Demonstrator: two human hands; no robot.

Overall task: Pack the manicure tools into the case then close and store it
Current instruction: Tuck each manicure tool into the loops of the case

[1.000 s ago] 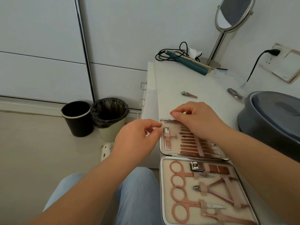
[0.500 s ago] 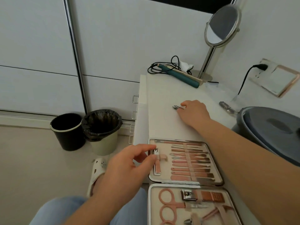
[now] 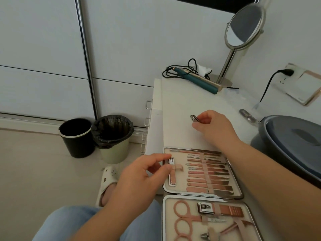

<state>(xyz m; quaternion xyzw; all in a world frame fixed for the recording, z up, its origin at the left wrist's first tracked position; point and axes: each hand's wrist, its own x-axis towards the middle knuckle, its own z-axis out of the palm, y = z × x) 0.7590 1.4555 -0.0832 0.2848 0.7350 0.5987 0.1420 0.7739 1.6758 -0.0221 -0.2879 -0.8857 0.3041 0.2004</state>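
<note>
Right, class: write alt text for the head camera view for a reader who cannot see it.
A person's right hand pinches a small nail clipper above a white table, while the left hand touches the edge of an open manicure case full of rose-gold tools.

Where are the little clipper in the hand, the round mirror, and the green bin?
little clipper [image 3: 194, 118]: head view, on its metal jaw end.
round mirror [image 3: 243, 26]: head view, on the glass.
green bin [image 3: 114, 151]: head view, on its outer wall.

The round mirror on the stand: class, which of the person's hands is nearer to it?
Right. The right hand holds a nail clipper mid-table, below the mirror; the left hand rests at the case edge, farther away.
</note>
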